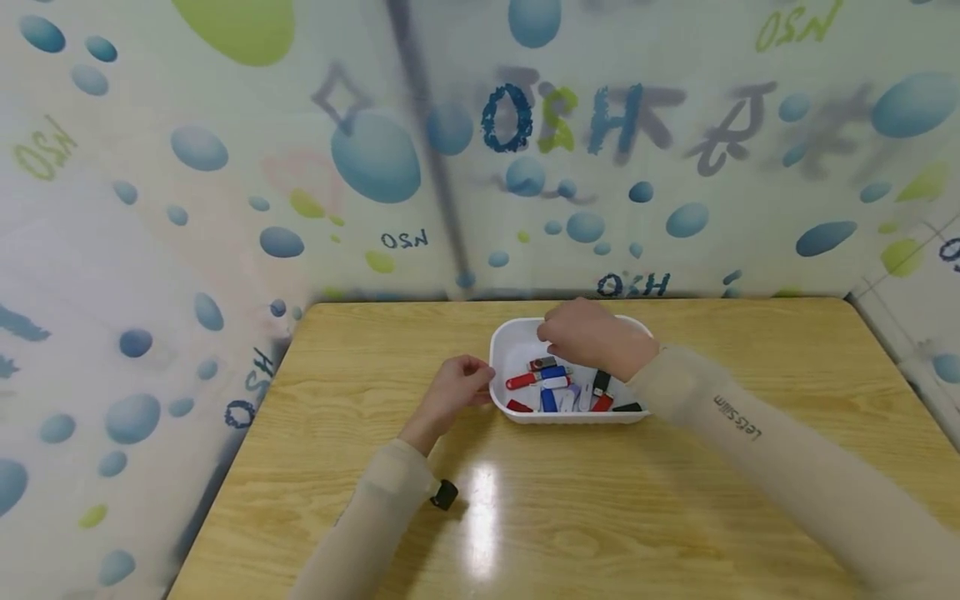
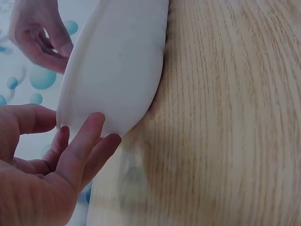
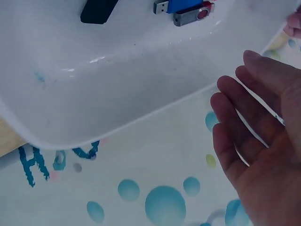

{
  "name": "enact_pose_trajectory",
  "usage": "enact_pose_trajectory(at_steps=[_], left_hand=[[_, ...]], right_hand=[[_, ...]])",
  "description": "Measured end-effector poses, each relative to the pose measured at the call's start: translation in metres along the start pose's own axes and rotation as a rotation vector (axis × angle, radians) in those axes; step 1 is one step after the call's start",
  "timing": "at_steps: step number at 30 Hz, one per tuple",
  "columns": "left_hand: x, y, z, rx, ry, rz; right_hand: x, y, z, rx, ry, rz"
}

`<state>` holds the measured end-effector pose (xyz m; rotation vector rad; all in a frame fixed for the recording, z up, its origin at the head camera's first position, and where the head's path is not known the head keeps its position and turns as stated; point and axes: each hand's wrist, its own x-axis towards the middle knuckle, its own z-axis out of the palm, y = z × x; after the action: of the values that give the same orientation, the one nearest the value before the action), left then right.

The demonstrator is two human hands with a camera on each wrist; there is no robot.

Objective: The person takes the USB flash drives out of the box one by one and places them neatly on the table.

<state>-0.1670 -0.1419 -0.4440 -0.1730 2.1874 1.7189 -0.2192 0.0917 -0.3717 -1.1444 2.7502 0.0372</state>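
A white plastic tray (image 1: 517,337) with rounded corners stands on the table and holds several USB flash drives in red, blue, white and black. My left hand (image 1: 456,387) is at its left end. In the left wrist view, thumb and fingers of the left hand (image 2: 51,165) pinch the tray's rim, some fingertips against the outer wall. My right hand (image 1: 596,337) is over the tray's far side. Seen from the right wrist, its fingers (image 3: 242,99) are loosely bent by the rim and hold nothing. A grey and red flash drive (image 3: 190,16) lies near a blue one (image 3: 183,4) inside.
The wooden table (image 1: 360,350) reaches back to a wall covering (image 1: 480,208) printed with blue and green drops and letters. A small black object (image 1: 444,495) is at the left sleeve's wrist. My right sleeve (image 1: 780,450) crosses the table's right side.
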Motion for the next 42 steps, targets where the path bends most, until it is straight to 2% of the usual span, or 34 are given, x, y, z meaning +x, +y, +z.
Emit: enact_pose_trajectory(at_steps=[4,9,12,16,19,25,32,36,40,42], left_hand=[[0.0,-0.001,0.002,-0.009,-0.003,0.0],[0.001,-0.002,0.003,-0.013,-0.005,0.003],[0.0,-0.001,0.003,-0.008,-0.005,0.001],[0.0,-0.001,0.004,-0.02,0.001,0.001],[0.001,0.0,0.005,-0.026,0.004,0.015],[0.002,-0.003,0.005,-0.038,0.012,0.022],[0.003,-0.007,0.005,-0.061,0.01,0.03],[0.002,-0.006,0.005,-0.053,0.015,0.025],[0.002,-0.005,0.004,-0.053,0.022,0.021],[0.002,-0.005,0.003,-0.052,0.026,0.015]], right_hand=[[0.015,-0.004,0.011,-0.006,-0.048,-0.017],[0.024,-0.007,0.018,-0.009,-0.124,-0.038],[0.028,-0.005,0.023,-0.035,-0.16,-0.073],[0.035,0.0,0.03,-0.04,-0.198,-0.079],[0.039,0.001,0.033,-0.036,-0.204,-0.065],[0.042,-0.007,0.033,-0.1,-0.188,-0.093],[0.045,-0.012,0.038,-0.13,-0.208,-0.045],[0.045,-0.009,0.035,-0.098,-0.224,0.006],[0.04,-0.004,0.027,-0.075,-0.188,0.084],[0.036,-0.001,0.023,-0.071,-0.145,0.103]])
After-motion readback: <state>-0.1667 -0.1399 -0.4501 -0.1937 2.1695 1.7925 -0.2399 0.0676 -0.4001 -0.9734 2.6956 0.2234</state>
